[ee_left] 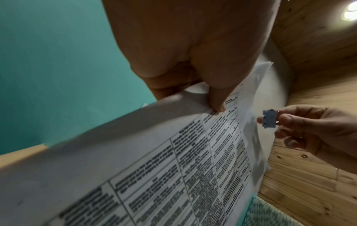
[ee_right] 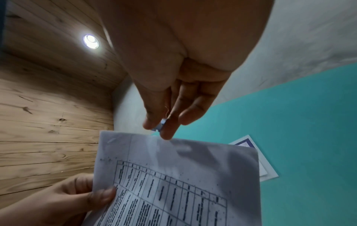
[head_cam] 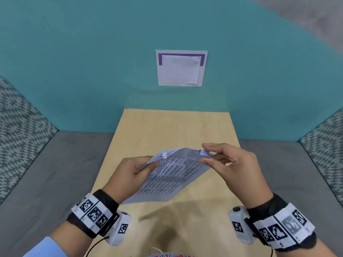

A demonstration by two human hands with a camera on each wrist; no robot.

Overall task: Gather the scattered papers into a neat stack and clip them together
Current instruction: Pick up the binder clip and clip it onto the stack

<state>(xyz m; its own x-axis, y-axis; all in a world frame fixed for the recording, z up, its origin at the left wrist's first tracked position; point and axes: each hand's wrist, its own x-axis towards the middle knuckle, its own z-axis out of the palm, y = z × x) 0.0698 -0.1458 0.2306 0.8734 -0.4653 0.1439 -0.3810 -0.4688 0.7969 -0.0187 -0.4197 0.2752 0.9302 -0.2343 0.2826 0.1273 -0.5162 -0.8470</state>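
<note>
A thin stack of white printed paper sheets [head_cam: 168, 175], covered with a ruled table of dark text, is held up above the pale wooden rectangular tabletop [head_cam: 148, 130], bowed slightly along its length. The left hand [head_cam: 128, 173] grasps the stack at one edge, thumb [ee_left: 216, 97] pressed flat on the printed face and fingers curled behind. The right hand [head_cam: 235, 164] pinches a small blue metal binder clip [ee_left: 269, 118] between thumb and forefinger, right at the stack's far corner; whether it touches the paper cannot be told. On the smooth teal wall [head_cam: 74, 62] hangs a white square notice with a purple border [head_cam: 181, 67]. Grey woven upholstery [head_cam: 20, 117] flanks the table.
</note>
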